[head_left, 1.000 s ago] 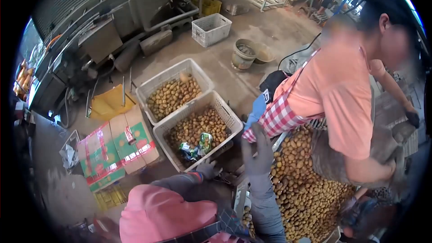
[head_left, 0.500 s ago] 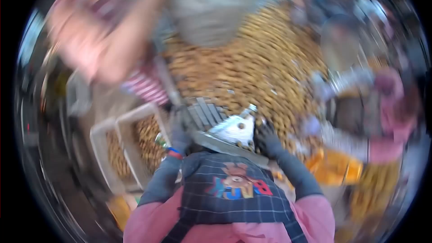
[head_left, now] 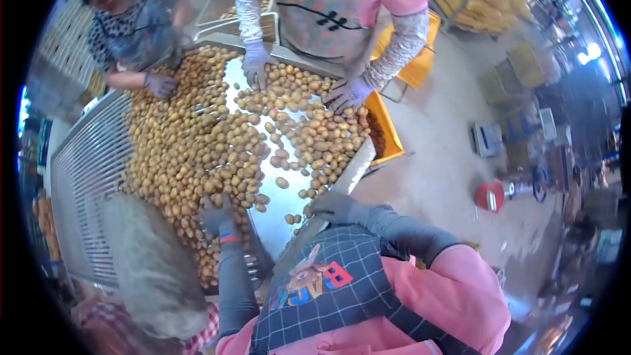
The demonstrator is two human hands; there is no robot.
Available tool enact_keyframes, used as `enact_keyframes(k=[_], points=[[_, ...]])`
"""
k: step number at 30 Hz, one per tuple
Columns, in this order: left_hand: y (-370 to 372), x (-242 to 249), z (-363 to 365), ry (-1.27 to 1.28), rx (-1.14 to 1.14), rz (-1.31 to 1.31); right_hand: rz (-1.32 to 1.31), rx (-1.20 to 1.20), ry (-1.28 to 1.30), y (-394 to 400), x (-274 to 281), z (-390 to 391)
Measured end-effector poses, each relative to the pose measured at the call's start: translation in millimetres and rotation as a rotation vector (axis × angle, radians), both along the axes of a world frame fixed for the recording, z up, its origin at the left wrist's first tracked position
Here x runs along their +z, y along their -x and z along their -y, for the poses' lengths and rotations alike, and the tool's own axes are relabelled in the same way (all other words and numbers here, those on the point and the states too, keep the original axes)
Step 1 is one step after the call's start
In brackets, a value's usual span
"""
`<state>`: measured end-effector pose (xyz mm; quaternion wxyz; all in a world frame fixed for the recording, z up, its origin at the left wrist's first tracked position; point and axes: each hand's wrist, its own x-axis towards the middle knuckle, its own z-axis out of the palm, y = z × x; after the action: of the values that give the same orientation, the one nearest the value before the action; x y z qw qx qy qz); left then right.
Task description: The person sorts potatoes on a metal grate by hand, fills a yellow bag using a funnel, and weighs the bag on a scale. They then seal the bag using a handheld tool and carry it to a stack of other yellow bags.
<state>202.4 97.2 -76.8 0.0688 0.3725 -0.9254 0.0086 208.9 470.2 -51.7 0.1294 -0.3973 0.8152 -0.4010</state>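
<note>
Small yellow-brown potatoes [head_left: 190, 151] lie heaped over a sloping metal sorting table, with a bare strip of its shiny surface [head_left: 266, 207] showing down the middle. My left hand [head_left: 217, 215], in a dark grey glove, rests on the near side of the heap, fingers stretched forward among the potatoes. At the table's raised metal rim [head_left: 358, 167] is my right hand [head_left: 335, 209], also gloved. Its fingers lie extended toward a few loose potatoes [head_left: 294, 219], and no potato shows in its grasp.
Across the table a co-worker's gloved hands [head_left: 348, 94] touch potatoes. Another person's gloved hand [head_left: 160, 85] is at the far left. A person in a pale head covering [head_left: 148, 263] is close on my left. An orange crate [head_left: 388, 128] stands beyond the right rim.
The view has swung round and sharpened from a strong blur. My left hand has gone from the table's near edge onto the potatoes; my right hand is now at the rim.
</note>
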Motion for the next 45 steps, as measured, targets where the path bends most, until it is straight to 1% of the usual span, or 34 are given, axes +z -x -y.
enact_keyframes(k=[1, 2, 3, 5, 6, 8, 10, 12, 14, 16, 18, 19, 20, 21, 22, 23, 24, 25, 26, 27, 28, 30, 31, 32, 33, 34, 35, 36, 38, 40, 41, 42, 44, 45], points=[[20.6, 70.4, -50.1, -0.215, -0.02, 0.211, 0.011, -0.122, -0.134, 4.3, 19.2, -2.2], [20.9, 21.3, -60.4, 0.031, -0.217, 0.023, 0.016, -0.128, -0.135, 6.6, 24.7, -0.5], [27.3, 29.4, -86.1, -0.151, -0.238, -0.031, 0.004, -0.149, -0.077, 9.3, 27.6, 5.7], [30.8, -8.7, -114.4, -0.342, -0.465, 0.201, 0.011, -0.122, 0.009, 7.4, 33.2, 24.9], [25.2, 16.3, -143.5, -0.436, -0.54, 0.242, 0.025, -0.029, -0.012, 5.9, 44.1, 35.8], [2.8, -1.7, -160.1, -0.475, -0.8, -0.035, -0.045, 0.177, -0.087, -0.8, 52.3, 40.9], [-7.8, -0.9, -130.0, -0.862, -0.868, -0.284, 0.041, 0.175, -0.049, -1.9, 63.4, 26.0], [-19.0, 5.1, -51.0, -0.962, -0.666, -0.353, 0.13, 0.078, -0.023, -7.8, 74.0, 1.0], [-20.8, 30.0, 34.6, -0.471, -0.505, -0.404, 0.142, 0.013, -0.025, -9.9, 83.3, -23.6], [-30.4, 33.6, 97.2, -0.126, -0.28, -0.462, 0.164, -0.079, -0.142, -9.3, 87.2, -36.4], [-23.2, 54.5, 51.1, 0.131, -0.033, 0.083, 0.194, -0.109, -0.146, -10.9, 84.5, -35.4], [-18.9, 49.8, 28.2, 0.093, 0.003, -0.001, 0.219, -0.161, -0.149, -9.4, 83.4, -31.8], [-20.1, -61.4, 62.9, -0.057, -0.281, -0.401, 0.214, -0.135, -0.148, -4.5, 75.2, -26.9], [-9.9, 18.9, -17.8, 0.046, -0.182, -0.077, 0.158, -0.114, -0.156, 1.0, 60.4, -20.6], [-8.7, -8.5, -46.5, -0.122, -0.068, 0.096, 0.106, -0.091, -0.16, 5.4, 51.4, -13.3], [-6.0, 43.0, -87.0, -0.208, -0.233, 0.285, 0.174, -0.069, -0.255, 13.2, 55.8, -1.3], [-13.6, 38.9, -108.3, -0.287, -0.389, 0.117, 0.174, -0.039, -0.253, 20.1, 48.4, 10.3], [-26.1, 14.5, -128.1, -0.335, -0.509, -0.076, 0.042, 0.052, -0.264, 24.7, 36.0, 20.1], [-37.4, 9.0, -150.9, -0.305, -0.508, 0.108, -0.097, 0.145, -0.27, 29.8, 29.1, 28.7], [-50.3, 27.8, -161.1, -0.272, -0.592, 0.069, -0.203, 0.266, -0.383, 33.4, 37.6, 38.3], [-59.5, 20.0, -150.4, -0.265, -0.561, 0.07, -0.207, 0.297, -0.371, 41.0, 27.9, 38.5], [-82.8, 1.2, -106.6, -0.771, -0.753, -0.321, -0.368, 0.373, -0.331, 66.0, -9.3, 27.5], [-97.9, 20.8, -87.4, -0.934, -0.614, -0.546, -0.343, 0.34, -0.292, 79.6, -23.8, 25.7], [-112.4, 26.2, -53.5, -0.652, -0.711, -0.608, -0.341, 0.36, -0.282, 85.4, -26.0, 33.9], [-119.6, 68.5, -32.1, -0.451, -0.62, -0.542, -0.317, 0.218, -0.379, 90.1, -28.2, 40.9], [-148.3, 37.3, 9.5, -0.41, -0.443, -0.563, -0.295, 0.072, -0.476, 94.1, -29.0, 47.2], [-151.2, 44.2, 37.9, -0.169, -0.271, -0.637, -0.291, -0.035, -0.45, 93.1, -31.5, 60.8], [-159.6, 49.8, 54.3, 0.186, 0.024, -0.404, -0.295, -0.019, -0.444, 88.4, -20.9, 79.8], [-179.8, -23.9, 106.1, -0.177, 0.368, -0.4, -0.049, 0.078, -0.494, 74.1, 12.3, 119.4], [-149.1, 6.5, 46.2, -0.196, 0.301, -0.22, -0.331, 0.46, -0.211, 46.5, 17.0, 127.4], [-133.6, 19.7, 12.3, -0.047, 0.372, 0.028, -0.395, 0.611, -0.221, 37.0, 8.9, 123.1], [-138.3, -2.2, 0.7, -0.004, 0.226, -0.181, -0.394, 0.619, -0.22, 43.2, 5.1, 118.5], [-128.7, 24.0, -49.6, -0.251, 0.054, -0.233, -0.36, 0.747, -0.143, 63.9, -4.8, 96.8], [-128.6, 26.6, -67.9, -0.265, -0.021, -0.132, -0.331, 0.718, -0.388, 79.6, 14.9, 92.0]])
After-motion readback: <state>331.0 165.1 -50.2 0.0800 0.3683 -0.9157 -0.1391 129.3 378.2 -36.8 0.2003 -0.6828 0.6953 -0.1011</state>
